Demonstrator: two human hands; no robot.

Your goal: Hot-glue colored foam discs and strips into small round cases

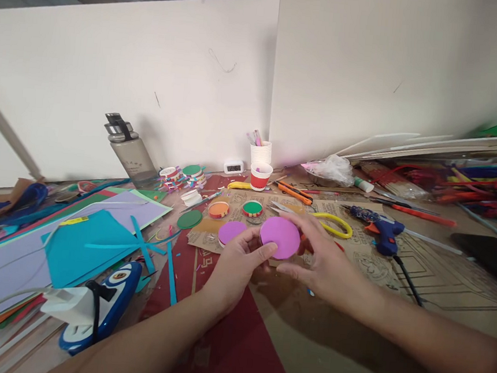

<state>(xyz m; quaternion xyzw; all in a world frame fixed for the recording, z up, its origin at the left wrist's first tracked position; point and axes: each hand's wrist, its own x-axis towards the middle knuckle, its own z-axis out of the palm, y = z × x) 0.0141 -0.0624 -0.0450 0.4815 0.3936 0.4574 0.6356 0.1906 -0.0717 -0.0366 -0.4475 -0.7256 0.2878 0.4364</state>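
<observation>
My left hand point(242, 255) pinches a round purple paper disc point(282, 239), its thumb lying on the disc's face. Around the right edge of that disc curves my right hand point(318, 253), thumb and fingers apart; whether its fingertips touch the rim I cannot tell. Just behind my left hand lies another purple disc point(231, 231), partly hidden by the fingers. Farther back sit a shallow round piece with an orange middle point(219, 209) and one with a green middle point(253, 209). A flat green disc point(189, 219) rests to the left.
Yellow-handled scissors point(336, 224) and a blue glue gun point(386, 233) lie to the right. Paper cups point(261, 177), an orange utility knife point(294, 192) and a small clock point(233, 166) are behind. At left are coloured sheets point(90, 248), a power strip point(110, 305) and a bottle point(132, 153).
</observation>
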